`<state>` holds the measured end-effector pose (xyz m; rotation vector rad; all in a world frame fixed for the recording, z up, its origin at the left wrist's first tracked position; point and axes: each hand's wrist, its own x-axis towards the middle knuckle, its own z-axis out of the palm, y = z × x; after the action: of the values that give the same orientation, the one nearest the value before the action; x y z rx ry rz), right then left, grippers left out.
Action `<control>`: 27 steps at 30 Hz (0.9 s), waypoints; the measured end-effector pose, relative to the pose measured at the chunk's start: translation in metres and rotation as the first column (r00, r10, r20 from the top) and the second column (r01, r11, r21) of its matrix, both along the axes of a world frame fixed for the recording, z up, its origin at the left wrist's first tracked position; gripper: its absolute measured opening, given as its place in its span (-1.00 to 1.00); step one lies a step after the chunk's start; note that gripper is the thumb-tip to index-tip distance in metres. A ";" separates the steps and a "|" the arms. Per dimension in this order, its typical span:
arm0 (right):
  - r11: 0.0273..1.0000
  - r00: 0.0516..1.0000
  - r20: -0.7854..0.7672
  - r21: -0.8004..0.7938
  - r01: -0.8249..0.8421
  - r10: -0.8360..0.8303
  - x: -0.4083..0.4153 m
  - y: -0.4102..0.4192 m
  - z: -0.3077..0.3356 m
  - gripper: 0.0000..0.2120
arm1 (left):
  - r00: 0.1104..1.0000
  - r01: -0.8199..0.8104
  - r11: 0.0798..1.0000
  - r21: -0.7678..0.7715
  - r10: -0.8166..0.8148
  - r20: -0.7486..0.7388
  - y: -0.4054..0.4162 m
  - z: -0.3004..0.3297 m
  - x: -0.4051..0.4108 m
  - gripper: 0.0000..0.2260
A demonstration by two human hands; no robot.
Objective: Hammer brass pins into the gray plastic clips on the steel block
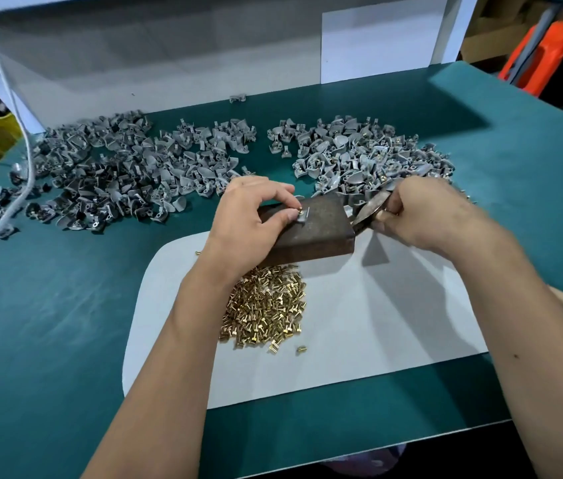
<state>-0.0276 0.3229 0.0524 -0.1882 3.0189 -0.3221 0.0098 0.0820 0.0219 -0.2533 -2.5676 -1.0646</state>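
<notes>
Nearest us, both forearms reach out over a white sheet (359, 333) laid on the green tabletop (48, 323), and between them sits a loose heap of brass pins (266, 309) on that sheet. Just beyond the heap stands the steel block (321, 229), dark and rusty. On its top face lies one gray plastic clip (301, 217), and our left hand (249, 219) pinches a brass pin (299, 211) upright over it with thumb and forefinger. Our right hand (422, 212) has its grip closed round a metal striking tool (371, 210), held just beside the block's right edge with its head near the top corner.

We judge the step in hand to be the seating of the pin before the blow. The next move calls for the tool to rise and come down square on the pin head, with the left fingertips kept clear or drawn back.

Much of the tool is buried in the right hand and blurred, so we cannot say whether it is a true hammer. Whether the pin has entered the clip's hole is too small to tell. Two spreads of clips lie beyond, the left pile (117, 174) and the right pile (359, 157); some in the right one show brass.
</notes>
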 end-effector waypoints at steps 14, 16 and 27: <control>0.905 0.953 -0.266 -0.352 -0.237 0.146 0.002 -0.019 0.025 -0.72 | 0.986 -0.030 0.964 0.265 -0.015 0.166 -0.001 -0.003 -0.001 -0.88; 0.896 0.944 -0.236 -0.327 -0.300 0.230 0.008 -0.030 0.023 -0.68 | 0.983 -0.043 0.952 0.304 -0.014 0.184 0.000 -0.002 -0.001 -0.87; 0.930 0.917 -0.280 -0.153 -0.334 0.284 0.026 -0.054 0.014 -0.76 | 0.966 -0.088 0.903 0.420 -0.026 0.257 0.000 0.000 0.000 -0.83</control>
<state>-0.0019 0.2686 0.0666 -0.7745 3.1241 -0.6099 0.0099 0.0818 0.0221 0.0447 -2.4496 -1.7096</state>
